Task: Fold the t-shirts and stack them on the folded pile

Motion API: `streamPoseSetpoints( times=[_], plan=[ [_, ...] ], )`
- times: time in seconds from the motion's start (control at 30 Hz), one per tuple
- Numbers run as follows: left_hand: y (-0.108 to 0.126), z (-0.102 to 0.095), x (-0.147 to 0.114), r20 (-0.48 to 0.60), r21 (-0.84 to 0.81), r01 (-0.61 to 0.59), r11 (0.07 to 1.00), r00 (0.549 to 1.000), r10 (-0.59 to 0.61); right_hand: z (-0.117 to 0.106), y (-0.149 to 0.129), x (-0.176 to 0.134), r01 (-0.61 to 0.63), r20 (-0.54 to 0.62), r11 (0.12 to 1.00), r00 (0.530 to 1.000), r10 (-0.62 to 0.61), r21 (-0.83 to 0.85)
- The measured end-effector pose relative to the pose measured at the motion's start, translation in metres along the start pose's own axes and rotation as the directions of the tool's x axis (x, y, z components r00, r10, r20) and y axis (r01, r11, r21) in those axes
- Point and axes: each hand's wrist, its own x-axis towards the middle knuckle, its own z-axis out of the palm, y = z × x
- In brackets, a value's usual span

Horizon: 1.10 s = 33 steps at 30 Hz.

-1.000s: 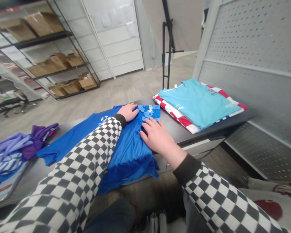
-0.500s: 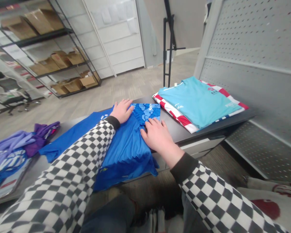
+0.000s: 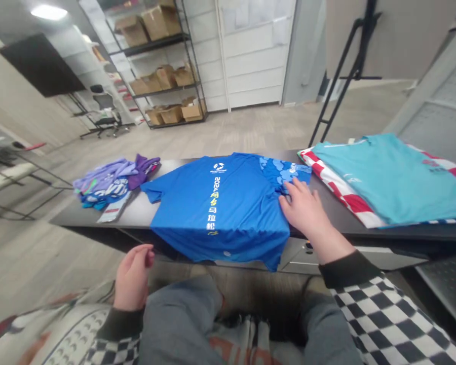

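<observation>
A blue T-shirt [image 3: 235,197] lies spread on the dark tabletop, white and yellow print running down its middle, its hem hanging over the front edge. My right hand [image 3: 306,210] rests open on the shirt's right side, fingers at the base of the cloud-patterned sleeve [image 3: 279,170]. In front of the table edge, away from the shirt, my left hand [image 3: 132,276] is raised with its fingers curled closed; nothing shows in it. To the right of my right hand lies a stack of folded shirts, a turquoise one [image 3: 395,177] on top and a red-and-white checked one [image 3: 338,190] beneath.
Crumpled purple and blue clothes [image 3: 110,182] lie at the table's left end, with a flat packet [image 3: 114,209] before them. Beyond the table are a shelf rack of cardboard boxes [image 3: 161,78], an office chair [image 3: 104,109] and a black stand [image 3: 340,76]. The tabletop [image 3: 137,215] ends close to my knees.
My left hand has come off the shirt, moving back and left, its fingers now curled. The right hand stays at the sleeve. The view has swung left, showing the shirt's printed front.
</observation>
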Motion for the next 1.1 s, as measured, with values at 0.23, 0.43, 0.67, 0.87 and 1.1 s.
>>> streamPoseSetpoints(
  times=[0.23, 0.43, 0.67, 0.87, 1.1],
  plan=[
    [0.001, 0.034, 0.017, 0.161, -0.199, 0.202, 0.959, 0.972, -0.171, -0.015, 0.005, -0.033, 0.429, -0.116, 0.884, 0.903, -0.414, 0.184],
    [0.003, 0.057, 0.040, 0.264, -0.432, 0.137, 0.891, 0.964, -0.021, -0.008, 0.031, -0.054, 0.404, 0.068, 0.894, 0.904, -0.423, 0.197],
    [-0.019, 0.049, 0.056, 0.302, -0.494, 0.139, 0.858, 0.953, 0.019, -0.015, 0.049, -0.043, 0.303, 0.312, 0.940, 0.888, -0.338, 0.157],
    [-0.021, 0.044, 0.057, 0.283, -0.550, 0.159, 0.820, 0.959, 0.004, -0.017, 0.057, -0.045, 0.277, 0.378, 0.954, 0.876, -0.299, 0.111],
    [-0.027, 0.041, 0.059, 0.326, -0.487, 0.155, 0.860, 0.945, 0.015, -0.011, 0.051, -0.053, 0.329, 0.281, 0.943, 0.902, -0.328, 0.047]
  ],
)
